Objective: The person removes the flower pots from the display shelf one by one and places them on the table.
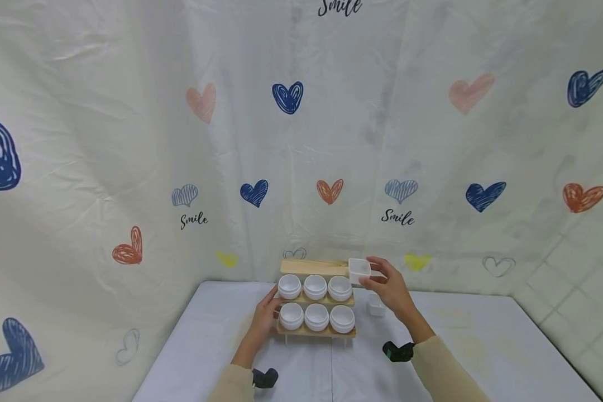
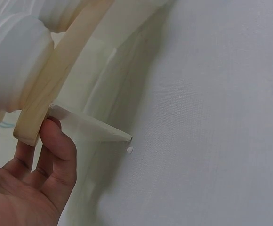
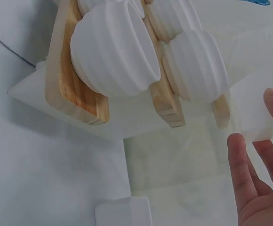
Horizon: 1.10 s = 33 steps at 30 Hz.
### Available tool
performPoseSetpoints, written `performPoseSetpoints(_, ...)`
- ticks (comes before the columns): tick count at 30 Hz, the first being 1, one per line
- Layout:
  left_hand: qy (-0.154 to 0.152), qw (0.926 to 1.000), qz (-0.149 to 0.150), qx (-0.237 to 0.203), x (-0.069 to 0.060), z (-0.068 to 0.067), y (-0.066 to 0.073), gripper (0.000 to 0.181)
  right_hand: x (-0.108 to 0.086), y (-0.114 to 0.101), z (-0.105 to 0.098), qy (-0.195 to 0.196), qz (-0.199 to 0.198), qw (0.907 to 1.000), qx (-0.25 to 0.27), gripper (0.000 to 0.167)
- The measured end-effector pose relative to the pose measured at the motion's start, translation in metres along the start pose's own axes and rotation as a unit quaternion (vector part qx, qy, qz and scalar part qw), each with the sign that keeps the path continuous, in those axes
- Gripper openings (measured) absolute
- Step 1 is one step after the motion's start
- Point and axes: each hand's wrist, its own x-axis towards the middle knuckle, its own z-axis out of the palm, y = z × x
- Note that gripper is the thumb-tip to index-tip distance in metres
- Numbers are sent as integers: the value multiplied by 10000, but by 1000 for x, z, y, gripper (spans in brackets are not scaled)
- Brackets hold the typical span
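Note:
A tiered wooden rack [image 1: 307,268] bears two rows of round white ribbed pots [image 1: 316,287], three in each row. My left hand [image 1: 265,319] grips the rack's left end; in the left wrist view thumb and fingers pinch the end of a wooden shelf board [image 2: 63,77] beside a white leg [image 2: 96,126]. At the right end of the top board, my right hand [image 1: 392,286] holds a small white square pot [image 1: 359,270] between thumb and fingers. Only part of this square pot [image 3: 254,106] shows in the right wrist view, next to the boards' ends.
Another white square pot [image 1: 376,305] stands on the table right of the rack, below my right forearm. Both rest on a white-covered table [image 1: 457,346]. Behind it hangs a pale cloth [image 1: 331,139] printed with hearts.

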Motion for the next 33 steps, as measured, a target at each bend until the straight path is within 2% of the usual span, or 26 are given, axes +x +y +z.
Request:
performPoseSetpoints(13,-40,9997,-10,-232,2,-1,-6,66,-7,11,-7,92,127,9997,-203,71)
performPoseSetpoints(21,-8,9999,96,-56,4,-2,-6,65,-11,24,-14,160,88,9997,-175,71)
performPoseSetpoints(33,-25,10000,-52,0,3,-2,-5,62,-20,42,-25,246,226,9988,-361,72)
